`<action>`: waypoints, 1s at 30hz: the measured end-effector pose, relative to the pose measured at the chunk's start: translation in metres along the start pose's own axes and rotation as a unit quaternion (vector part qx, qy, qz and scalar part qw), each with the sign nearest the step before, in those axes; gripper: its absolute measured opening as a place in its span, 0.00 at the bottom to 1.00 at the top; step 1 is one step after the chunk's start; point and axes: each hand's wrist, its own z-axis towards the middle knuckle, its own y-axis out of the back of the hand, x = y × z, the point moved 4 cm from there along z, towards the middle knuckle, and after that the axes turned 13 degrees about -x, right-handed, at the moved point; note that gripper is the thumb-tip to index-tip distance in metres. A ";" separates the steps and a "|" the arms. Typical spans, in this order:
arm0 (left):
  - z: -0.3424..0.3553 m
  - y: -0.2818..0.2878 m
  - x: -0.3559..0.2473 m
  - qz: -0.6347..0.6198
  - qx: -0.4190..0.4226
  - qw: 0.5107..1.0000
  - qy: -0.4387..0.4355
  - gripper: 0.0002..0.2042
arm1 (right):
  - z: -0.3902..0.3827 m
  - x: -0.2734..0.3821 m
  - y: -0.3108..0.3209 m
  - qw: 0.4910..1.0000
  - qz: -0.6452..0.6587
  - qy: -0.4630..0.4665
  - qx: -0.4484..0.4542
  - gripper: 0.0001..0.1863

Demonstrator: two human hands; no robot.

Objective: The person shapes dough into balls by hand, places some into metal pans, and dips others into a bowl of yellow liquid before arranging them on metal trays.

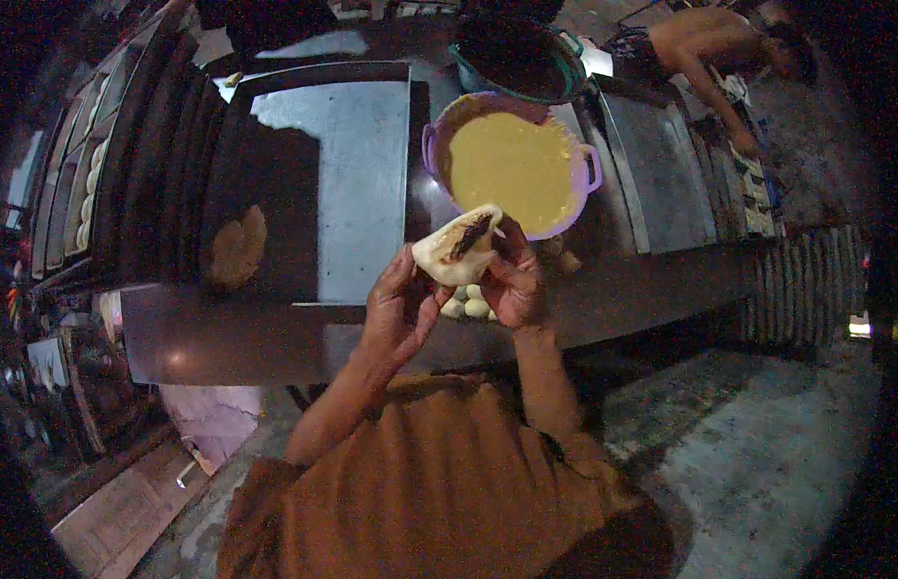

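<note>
Both my hands hold a piece of pale dough (439, 259), raised above the table, with a dark brown filling smeared along its inner face. My left hand (399, 304) grips its left side, and my right hand (517, 288) closes on the right edge. Just under the hands, several round dough balls (475, 308) sit close together, partly hidden. Beyond the dough stands a purple basin (594, 169) with two handles, holding a thick yellow mass (512, 159).
A metal tray (362, 193) lies to the left on the dark table (237, 338), another tray (652, 164) to the right. A green basin (463, 68) stands at the back. Racked trays with dough pieces (87, 207) are far left. Another person (709, 48) bends at the upper right.
</note>
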 end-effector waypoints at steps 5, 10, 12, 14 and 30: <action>-0.018 -0.008 -0.025 0.198 0.020 0.961 -0.194 0.12 | -0.034 0.000 -0.030 0.845 -0.456 0.277 0.041 0.21; -0.041 -0.011 -0.046 0.365 -0.001 0.880 -0.304 0.11 | -0.056 0.000 -0.063 0.599 -0.629 0.487 0.095 0.24; -0.044 -0.004 -0.050 0.421 0.030 0.835 -0.353 0.11 | -0.062 0.006 -0.058 0.563 -0.663 0.479 0.119 0.19; -0.045 0.000 -0.051 0.439 0.076 0.858 -0.257 0.11 | -0.061 0.016 -0.063 0.593 -0.662 0.442 0.122 0.16; -0.015 0.043 -0.025 0.158 0.055 0.986 0.025 0.17 | -0.069 0.000 -0.095 0.594 -0.651 0.466 0.076 0.24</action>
